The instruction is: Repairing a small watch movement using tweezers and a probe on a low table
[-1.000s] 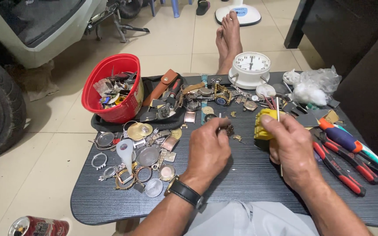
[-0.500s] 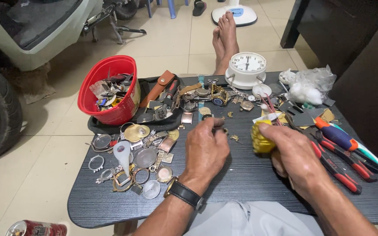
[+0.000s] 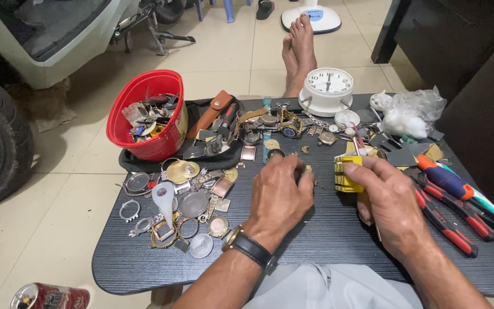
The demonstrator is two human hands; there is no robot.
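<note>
Sitting at a dark slatted table [image 3: 315, 252], mid-job by the look of it: parts out and spread, nothing reassembled. Red plastic tub [image 3: 144, 114] of scrap at the far left corner. White round alarm clock [image 3: 328, 88] at the far edge, crumpled clear bag [image 3: 415, 111] near the far right corner. Red-handled pliers [image 3: 444, 220] along the right edge. Red drink can [image 3: 50, 297] on the floor off the near left corner, label unreadable. Right hand [image 3: 390, 200] grips a yellow block holder [image 3: 347, 171] mid-table, thin tool underneath. Left hand [image 3: 281, 194] curled narrow just beside it, pinching something small; can't tell what. Loose watch cases and rings [image 3: 187, 209] left of centre.
</note>
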